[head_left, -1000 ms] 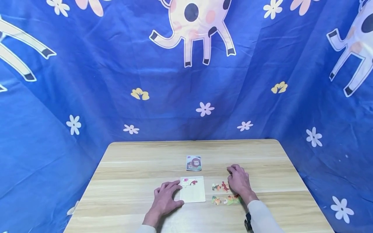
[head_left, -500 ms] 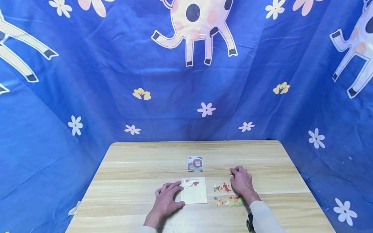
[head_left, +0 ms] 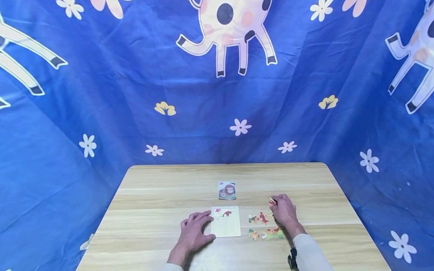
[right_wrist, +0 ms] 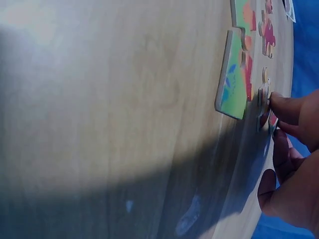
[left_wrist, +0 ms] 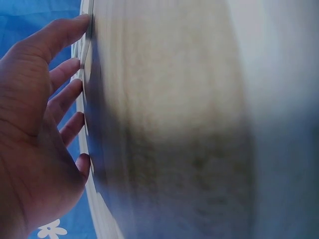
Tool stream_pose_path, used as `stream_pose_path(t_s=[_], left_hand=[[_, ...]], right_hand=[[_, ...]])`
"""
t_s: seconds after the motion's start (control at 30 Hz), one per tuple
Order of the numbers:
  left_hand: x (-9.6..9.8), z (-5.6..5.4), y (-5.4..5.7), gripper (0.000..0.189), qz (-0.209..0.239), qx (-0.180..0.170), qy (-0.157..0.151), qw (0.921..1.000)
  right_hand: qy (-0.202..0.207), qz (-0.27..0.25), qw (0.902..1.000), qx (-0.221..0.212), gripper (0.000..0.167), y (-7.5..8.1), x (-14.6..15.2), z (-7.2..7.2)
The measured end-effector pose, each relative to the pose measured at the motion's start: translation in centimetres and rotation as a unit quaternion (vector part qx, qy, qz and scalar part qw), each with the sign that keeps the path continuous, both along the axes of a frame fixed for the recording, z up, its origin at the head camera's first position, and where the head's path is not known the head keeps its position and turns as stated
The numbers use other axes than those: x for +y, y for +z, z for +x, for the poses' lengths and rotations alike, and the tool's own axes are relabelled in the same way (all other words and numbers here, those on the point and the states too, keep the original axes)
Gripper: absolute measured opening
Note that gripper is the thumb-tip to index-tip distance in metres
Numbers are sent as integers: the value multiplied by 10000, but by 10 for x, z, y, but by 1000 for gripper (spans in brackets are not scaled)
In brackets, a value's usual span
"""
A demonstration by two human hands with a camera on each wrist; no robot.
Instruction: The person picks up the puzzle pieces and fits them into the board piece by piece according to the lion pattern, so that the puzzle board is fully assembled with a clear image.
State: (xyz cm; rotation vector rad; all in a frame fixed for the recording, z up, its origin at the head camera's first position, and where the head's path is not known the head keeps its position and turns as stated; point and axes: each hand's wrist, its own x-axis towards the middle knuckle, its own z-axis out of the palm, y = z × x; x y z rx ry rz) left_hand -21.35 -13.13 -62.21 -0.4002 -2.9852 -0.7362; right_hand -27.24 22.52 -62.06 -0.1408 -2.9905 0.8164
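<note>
In the head view, my left hand (head_left: 194,230) lies at the left side of a white puzzle board (head_left: 226,227), fingers spread. Its fingertips and thumb touch the board's left edge. Two jigsaw pieces, one with a pink shape (head_left: 217,211) and one red-brown (head_left: 226,213), lie at the board's upper left. My right hand (head_left: 285,211) pinches a red jigsaw piece (head_left: 272,202) between thumb and fingers, right of the board. The right wrist view shows that hand (right_wrist: 294,149) at the right edge, with the pinched piece (right_wrist: 273,121) partly hidden by the fingers.
Several loose puzzle pieces (head_left: 263,218) lie in two rows between the board and my right hand. Behind the board is a lion picture card (head_left: 227,191). A blue patterned cloth (head_left: 203,143) surrounds the wooden table (head_left: 169,184) at the back and sides.
My right hand has shifted slightly to the right, and the red jigsaw piece now shows at its fingertips. The left hand stays in place at the board.
</note>
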Motion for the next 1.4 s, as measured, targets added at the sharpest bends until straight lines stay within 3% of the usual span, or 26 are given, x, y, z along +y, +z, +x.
stream_pose_path(t_s=[0.37,0.6,0.9,1.2,1.4], left_hand=[[0,-2,-5,58,26,-66,22,10000],[-1,-2,-6,58,40,-79,24,10000],[-1,-3,-7,57,-7,6,-6,10000],[0,-3,-7,57,15,-16,-2,10000],[1,-3,-8,56,34,-33,23,10000]], right_hand=[[-121,-155,9998,-99,45,1,0,-2],[-55,90,9998,175,44,0,2,1],[-310,-546,9980,122,43,-4,2,3],[-512,-1390,9889,101,41,-6,0,7],[-459,-1450,9880,255,28,-7,-2,9]])
